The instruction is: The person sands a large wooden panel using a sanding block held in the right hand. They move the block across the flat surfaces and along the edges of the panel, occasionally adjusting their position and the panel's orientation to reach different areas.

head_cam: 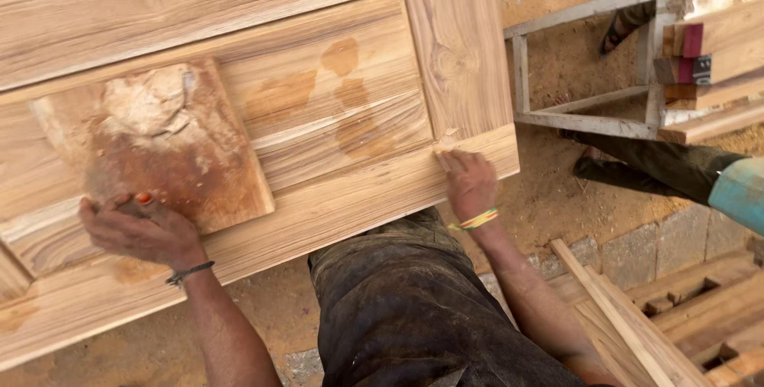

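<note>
while the head view looks straight down, a large wooden door panel (263, 116) lies flat across the frame, its lower rail running just in front of the person's dark trousers (406, 307), which looks like a way to keep the work within easy reach of both arms. the left hand (139, 232) rests on the lower edge of a square wooden board (159, 144) lying on the door's recessed panel; its fingers (111, 204) are curled and pressed together over the board's edge, seemingly to steady it, though whether they pinch something small there i cannot tell. on that board sits a pale lump of putty-like filler (151, 105) with reddish-brown smears around it, so the board serves as a makeshift tray rather than a true container. the right hand (469, 184), with a coloured thread band at the wrist, lies palm down at the door's lower right corner, fingers (446, 160) close together and pressed flat to the wood near the joint. darker stains (350, 93) mark the panel between the hands.

further right, a grey metal frame (589, 61) stands on the sandy floor (557, 188), stacked timber pieces (708, 61) lie across it, and another person's legs (652, 164) are near. more wooden frames (684, 315) lie at lower right.
</note>
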